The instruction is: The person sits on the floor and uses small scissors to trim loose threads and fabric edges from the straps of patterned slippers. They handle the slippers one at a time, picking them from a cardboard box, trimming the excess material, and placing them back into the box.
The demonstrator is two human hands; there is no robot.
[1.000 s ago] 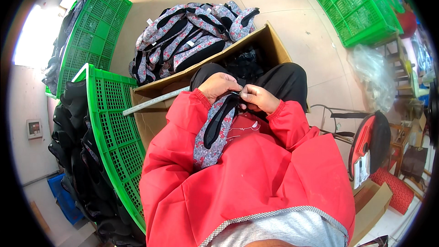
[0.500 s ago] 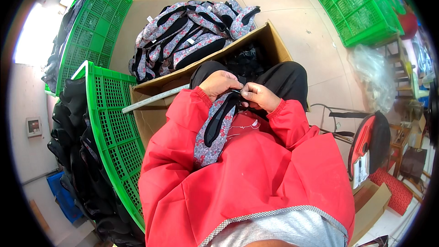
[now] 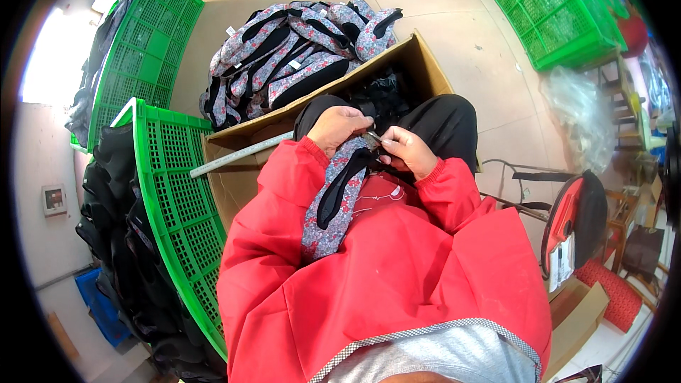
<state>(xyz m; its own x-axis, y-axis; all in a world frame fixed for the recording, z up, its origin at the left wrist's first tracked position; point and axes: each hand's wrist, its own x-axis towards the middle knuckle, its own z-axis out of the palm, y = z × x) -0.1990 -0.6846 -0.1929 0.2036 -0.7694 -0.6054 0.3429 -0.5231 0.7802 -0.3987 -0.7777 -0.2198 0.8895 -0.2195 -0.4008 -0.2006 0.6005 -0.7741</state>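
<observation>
My left hand (image 3: 342,129) pinches the upper end of a long grey floral fabric piece (image 3: 317,242) with a black inset. The piece hangs down over the front of my red smock. Close beside it, my right hand (image 3: 408,150) is closed, thumb against fingers, at the same end of the fabric. A small thin shiny thing (image 3: 375,137) shows at its fingertips, too small to name. Beyond my knees lies a heap of similar floral pieces (image 3: 312,35), several with white tags.
An open cardboard box (image 3: 433,71) with dark items inside stands at my knees; a pale bar (image 3: 241,154) crosses its left part. Green crates (image 3: 174,191) holding black fabric line my left. Another green crate (image 3: 546,21) is far right, near a clear plastic bag (image 3: 578,120).
My right hand has moved slightly right and down, away from the left. The fabric's upper end has turned, so more floral cloth shows between the hands.
</observation>
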